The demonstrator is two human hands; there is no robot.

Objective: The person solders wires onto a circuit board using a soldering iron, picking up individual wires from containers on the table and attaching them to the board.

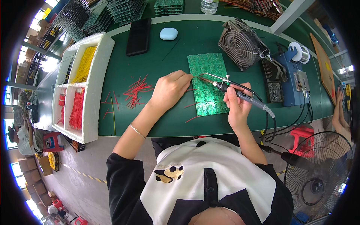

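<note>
A green panel of small circuit boards (pixel 208 95) lies flat on the green mat. My right hand (pixel 239 107) is closed round a soldering iron (pixel 236 93) with a thin metal solder feed tube along it. Its tip points at the panel's upper left part, close to my left fingertips. My left hand (pixel 172 90) is pinched at the panel's left edge; whatever sits between the fingers is too small to make out. Short red wires (pixel 190 105) stick out from that edge, below the hand. A loose pile of red wires (pixel 137 92) lies left of my left wrist.
A white foam box (pixel 107 48) at left holds yellow and red wires. A black phone (pixel 138 36), pale blue case (pixel 168 34) and bottle (pixel 209 6) are behind. At right stand a small metal-grilled fan (pixel 242 43), a blue soldering station (pixel 294 78) and a solder spool (pixel 299 53).
</note>
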